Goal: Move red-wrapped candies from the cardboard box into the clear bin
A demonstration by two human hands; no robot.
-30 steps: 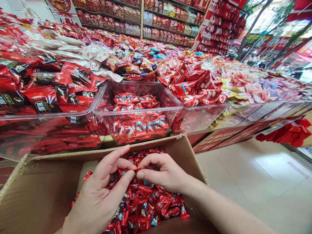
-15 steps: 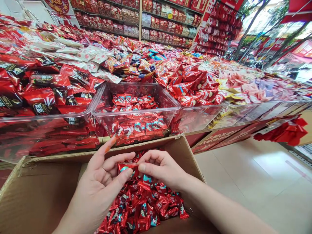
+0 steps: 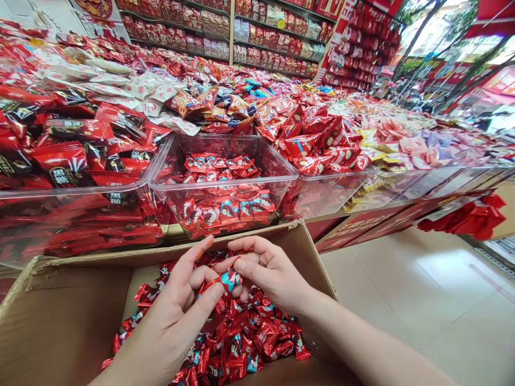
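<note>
Candy: one red and blue wrapped piece, held between your two hands, above the box and its pile.
Left hand: your thumb and bent fingers are nearly closed on the candy's left end; your index finger points up and away from it, with an orange mark near its tip.
Right hand: your thumb and fingers are pinched closed on the candy's upper right end, with other fingertips showing below it.
Box: cardboard, open at the top, right below your hands; its far edge is close to the front of the middle bin.
Pile: many red wrapped candies with blue patches, lying loose in the box; your left hand and wrist hide part of it.
Middle bin: clear plastic, just beyond the box, with similar red and blue candies inside, well below the rim at the back.
Left bin: clear, beside the middle one, heaped with larger red and black packets.
Right bins: clear, in a row along the bench, heaped with red, yellow and pink packets.
Shelves: behind the heaps, lined with red and pale packs.
</note>
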